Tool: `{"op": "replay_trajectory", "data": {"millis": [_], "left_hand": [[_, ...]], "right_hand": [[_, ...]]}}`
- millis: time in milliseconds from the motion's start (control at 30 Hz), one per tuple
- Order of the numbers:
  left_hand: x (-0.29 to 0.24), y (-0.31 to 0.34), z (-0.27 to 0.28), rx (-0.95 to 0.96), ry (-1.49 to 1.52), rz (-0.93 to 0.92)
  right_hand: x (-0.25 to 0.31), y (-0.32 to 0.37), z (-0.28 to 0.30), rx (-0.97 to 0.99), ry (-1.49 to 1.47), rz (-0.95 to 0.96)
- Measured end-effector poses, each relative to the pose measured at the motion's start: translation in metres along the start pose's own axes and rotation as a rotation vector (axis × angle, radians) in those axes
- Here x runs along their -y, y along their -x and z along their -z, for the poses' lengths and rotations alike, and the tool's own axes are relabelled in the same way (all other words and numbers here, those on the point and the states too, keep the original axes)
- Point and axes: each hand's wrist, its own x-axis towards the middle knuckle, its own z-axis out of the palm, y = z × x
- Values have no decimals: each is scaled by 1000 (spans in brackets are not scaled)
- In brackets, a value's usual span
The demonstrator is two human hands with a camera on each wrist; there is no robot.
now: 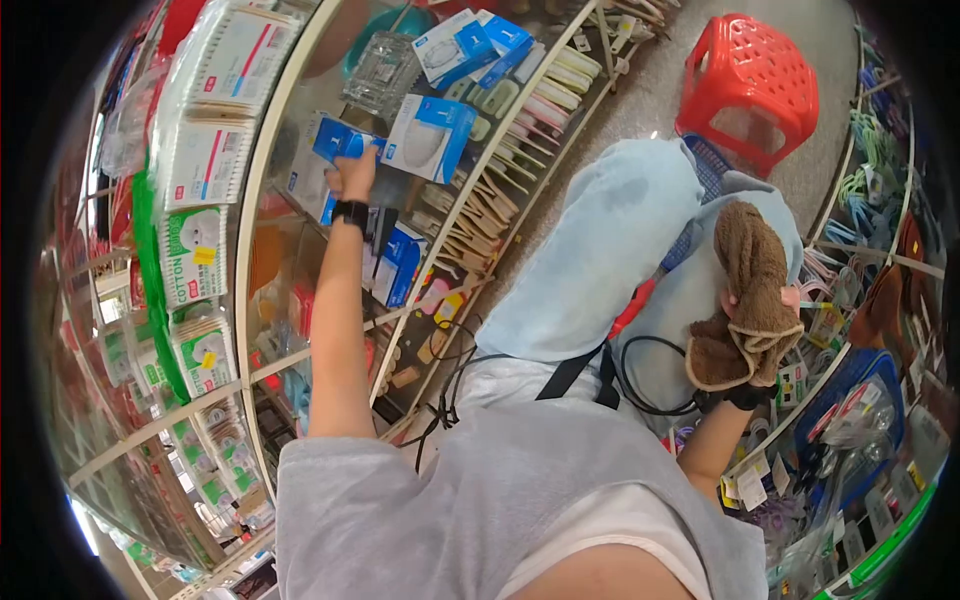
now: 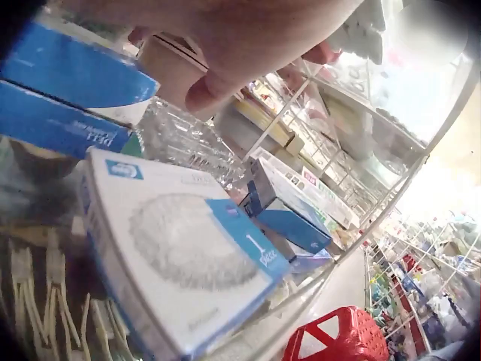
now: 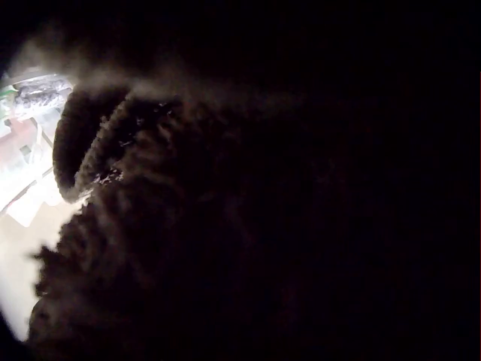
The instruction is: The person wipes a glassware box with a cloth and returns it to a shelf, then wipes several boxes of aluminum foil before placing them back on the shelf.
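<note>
At the shelf, the left hand (image 1: 352, 180) grips a blue and white box (image 1: 338, 139). The left wrist view has this hand (image 2: 263, 37) at the top, its thumb beside a shaded box side (image 2: 169, 71). Next to it lies a white and blue box (image 1: 420, 138) with a round picture on it, large in the left wrist view (image 2: 192, 248). Over the lap, the right hand (image 1: 765, 340) holds a bunched brown cloth (image 1: 752, 265) that hides most of its fingers. Dark cloth (image 3: 150, 226) fills most of the right wrist view.
Behind the boxes is a clear plastic container (image 1: 383, 72), with more blue boxes (image 1: 455, 48) beside it. The shelf's metal front edge (image 1: 470, 165) runs close by. A red stool (image 1: 750, 90) stands in the aisle. Packed racks line both sides, and a black cable (image 1: 640, 395) loops near the waist.
</note>
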Motion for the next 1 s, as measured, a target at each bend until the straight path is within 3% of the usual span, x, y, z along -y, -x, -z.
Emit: {"op": "replay_trajectory", "data": {"millis": [100, 167, 267, 300, 367, 400, 467, 500, 567, 600, 667, 800, 933, 1000], "left_hand": [[-36, -27, 10, -74, -173, -6], [-75, 1, 17, -211, -398, -124], [-95, -18, 16, 151, -596, -286], [-96, -19, 10, 130, -593, -289], [-103, -24, 7, 185, -695, -271], [-104, -28, 5, 212, -747, -259], [-100, -49, -10, 279, -846, -240], [-102, -49, -11, 295, -870, -236], [-106, -46, -9, 308, -901, -242], [-105, -45, -7, 306, -909, -244], [-105, -43, -3, 296, -921, -249], [-102, -37, -2, 290, -942, -281], [-97, -34, 0, 284, -953, -298], [-94, -31, 1, 284, -957, -310]], "right_hand": [[3, -7, 24, 30, -40, -49], [0, -9, 34, 10, -37, -27], [-2, -1, 30, -96, 5, 85], [-3, -1, 27, -74, 28, 85], [-6, 1, 17, -110, 356, 149], [-8, 2, 10, -165, 664, 211], [-10, 0, 25, -265, 1167, 355], [-9, -2, 62, -311, 1360, 444], [-6, 0, 7, 9, 518, 194], [-4, 1, -21, 62, 153, 33], [-1, -7, -12, 160, 105, -6], [-1, -12, 10, -24, 453, 119], [-19, -18, -22, -71, 323, 81], [-21, -23, -16, -88, 703, 182]]}}
